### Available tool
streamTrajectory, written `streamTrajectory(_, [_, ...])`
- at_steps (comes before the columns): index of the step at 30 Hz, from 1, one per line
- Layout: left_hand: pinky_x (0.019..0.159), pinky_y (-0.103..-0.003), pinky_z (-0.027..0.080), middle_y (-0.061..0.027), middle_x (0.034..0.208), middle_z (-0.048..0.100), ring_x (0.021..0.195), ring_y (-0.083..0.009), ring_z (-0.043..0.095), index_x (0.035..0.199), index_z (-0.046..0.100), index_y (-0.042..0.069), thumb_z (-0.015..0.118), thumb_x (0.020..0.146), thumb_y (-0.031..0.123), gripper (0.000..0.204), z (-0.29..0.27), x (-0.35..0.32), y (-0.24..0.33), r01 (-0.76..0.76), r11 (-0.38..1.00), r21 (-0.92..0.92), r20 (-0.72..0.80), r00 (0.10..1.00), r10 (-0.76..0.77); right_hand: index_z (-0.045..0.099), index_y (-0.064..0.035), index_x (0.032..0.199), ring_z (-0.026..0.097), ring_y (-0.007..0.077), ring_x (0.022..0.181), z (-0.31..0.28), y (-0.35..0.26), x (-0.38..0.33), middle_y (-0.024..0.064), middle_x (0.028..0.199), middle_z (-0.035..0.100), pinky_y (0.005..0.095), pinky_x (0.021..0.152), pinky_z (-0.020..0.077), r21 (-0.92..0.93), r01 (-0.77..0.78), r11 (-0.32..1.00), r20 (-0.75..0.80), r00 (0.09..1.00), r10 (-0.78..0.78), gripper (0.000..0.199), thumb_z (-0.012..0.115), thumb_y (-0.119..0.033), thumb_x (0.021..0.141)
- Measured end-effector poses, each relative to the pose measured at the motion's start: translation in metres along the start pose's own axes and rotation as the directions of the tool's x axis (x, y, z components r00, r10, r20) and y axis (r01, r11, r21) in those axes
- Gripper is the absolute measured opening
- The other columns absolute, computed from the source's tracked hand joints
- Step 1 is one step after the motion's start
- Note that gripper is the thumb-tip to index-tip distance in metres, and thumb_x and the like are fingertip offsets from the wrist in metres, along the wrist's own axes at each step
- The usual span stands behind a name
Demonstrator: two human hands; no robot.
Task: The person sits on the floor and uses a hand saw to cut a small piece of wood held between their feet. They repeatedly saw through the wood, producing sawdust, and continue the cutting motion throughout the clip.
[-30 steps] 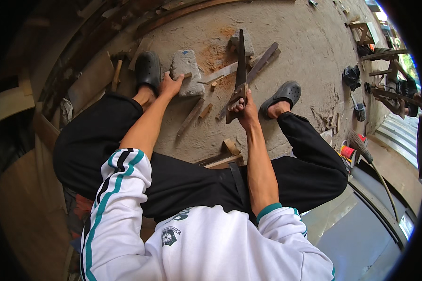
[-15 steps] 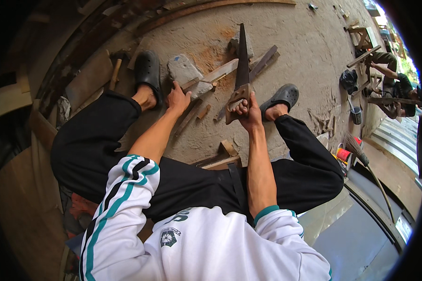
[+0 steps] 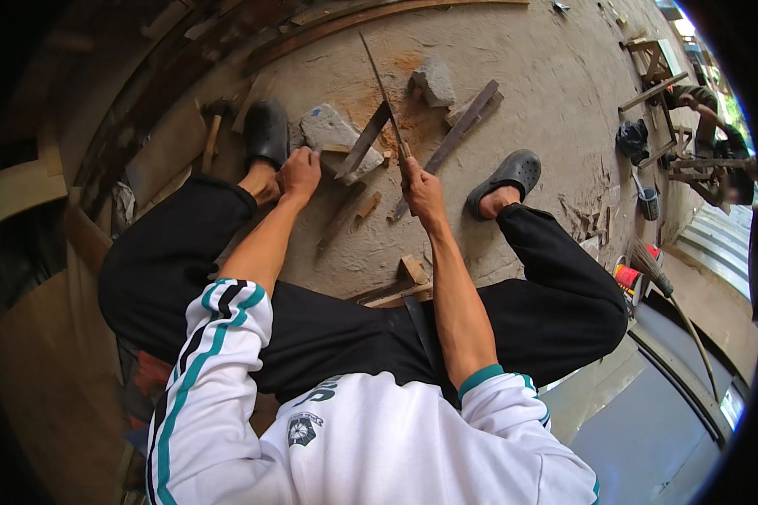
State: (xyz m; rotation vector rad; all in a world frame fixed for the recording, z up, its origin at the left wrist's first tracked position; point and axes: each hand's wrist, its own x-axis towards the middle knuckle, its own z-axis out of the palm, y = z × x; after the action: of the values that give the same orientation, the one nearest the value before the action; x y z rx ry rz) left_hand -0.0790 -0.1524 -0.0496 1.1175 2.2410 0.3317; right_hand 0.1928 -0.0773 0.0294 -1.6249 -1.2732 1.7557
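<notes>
I squat over a concrete floor. My right hand grips the handle of a handsaw, whose thin blade points up and away, seen edge-on. Just under it a grey plank leans across a grey stone. My left hand has its fingers curled on the near edge of that stone, beside the plank's lower end. A longer wood strip lies to the right of the saw, near a second stone.
My feet in black clogs flank the work. Small wood offcuts lie near my knees. A wooden-handled tool lies far left. Another person works at top right; a broom and a red can are at right.
The saw showed its broad side lying over the plank; now it is turned edge-on and tilted up to the left. My left hand slid from the stone's top to its near edge.
</notes>
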Motion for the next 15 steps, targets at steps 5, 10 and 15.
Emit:
streamTrajectory(5, [0.103,-0.056,0.039,-0.0178,0.143,0.043,0.130,-0.0415,0.044,0.138,0.046,0.009,0.063,0.090,0.044,0.061,-0.004,-0.004,0.018,0.142,0.990,0.007,-0.181,0.974,-0.138,0.057,-0.0033,0.064,0.040,0.0078,0.052,0.007,0.001,0.011,-0.0033,0.057,0.047,0.0284,0.048,0.0321,-0.103,0.030,0.994,-0.018,0.999,-0.032,0.059,0.055,-0.050,0.099])
streamTrajectory(10, [0.111,-0.054,0.032,-0.0249,0.155,0.023,0.141,-0.0436,0.029,0.150,0.030,0.007,0.065,0.088,0.046,0.080,0.004,-0.004,0.070,0.154,0.985,-0.083,-0.165,0.972,-0.166,0.056,-0.0053,0.063,0.040,0.0075,0.051,0.006,0.010,0.015,-0.0035,0.056,0.046,0.0274,0.047,0.0301,-0.051,0.014,0.999,-0.045,0.999,-0.016,0.058,0.055,-0.051,0.099])
streamTrajectory(15, [0.114,-0.048,0.031,-0.0292,0.154,0.028,0.142,-0.0443,0.029,0.155,0.018,0.009,0.069,0.086,0.041,0.091,0.029,0.015,0.065,0.305,0.908,-0.288,-0.078,0.937,-0.340,0.052,-0.0103,0.063,0.038,0.0075,0.044,-0.002,0.007,0.007,-0.0028,0.054,0.045,0.0263,0.041,0.0265,-0.018,-0.032,0.999,-0.048,0.998,0.031,0.056,0.052,-0.053,0.099])
